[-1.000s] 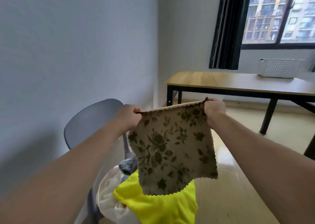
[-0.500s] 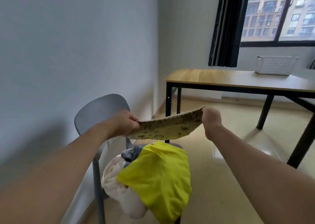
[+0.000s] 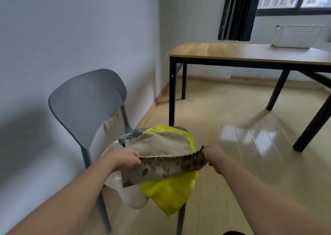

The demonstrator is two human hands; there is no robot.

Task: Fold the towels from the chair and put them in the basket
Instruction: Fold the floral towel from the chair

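Towels lie heaped on the seat of one grey chair (image 3: 86, 98): four show, counting the floral towel (image 3: 166, 165) held above the pile, a yellow towel (image 3: 170, 190), a white towel (image 3: 132, 195) hanging off the seat's front, and a striped towel (image 3: 130, 136) mostly buried at the back. The floral towel is folded over, its plain beige underside turned up and its scalloped edges meeting along the line between the two hands. The left hand (image 3: 125, 158) pinches one end of that line with curled fingers; the right hand (image 3: 214, 156) pinches the other end the same way, so the cloth is stretched between them just over the yellow towel. One white perforated basket (image 3: 295, 36) stands on the far right of the wooden bench (image 3: 232, 51), well apart from the chair. The chair backs onto the left wall. Bare floor (image 3: 223, 113) lies open between the chair and the bench's black legs.
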